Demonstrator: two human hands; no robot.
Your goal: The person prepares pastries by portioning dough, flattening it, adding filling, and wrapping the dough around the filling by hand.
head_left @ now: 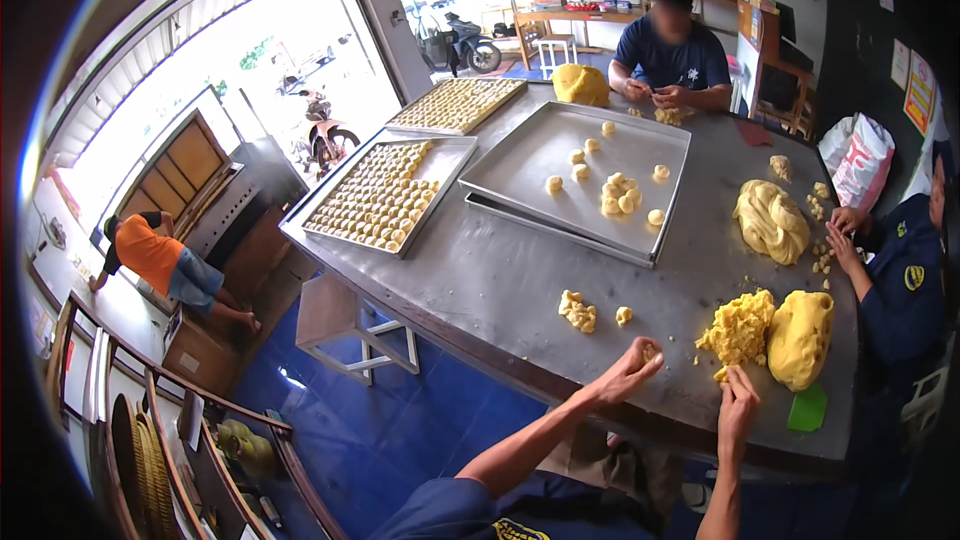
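My left hand (628,370) is curled above the near edge of the metal table, with a small pale piece of dough (651,351) in its fingers. To its right, my right hand (740,398) has its fingertips pinched on a bit of yellow filling (721,375), at the near side of a crumbly yellow mound (740,326). Against that mound leans a large smooth yellow dough lump (801,340). Beyond my left hand lie a cluster of small dough pieces (577,311) and a single dough ball (624,316).
A metal tray (510,158) with several dough balls rests on another tray. Two trays of rows (365,200) stand at the left edge. A green scraper (808,408) lies at right. Co-workers (672,50) sit across and at right (905,260). A stool (335,315) stands left.
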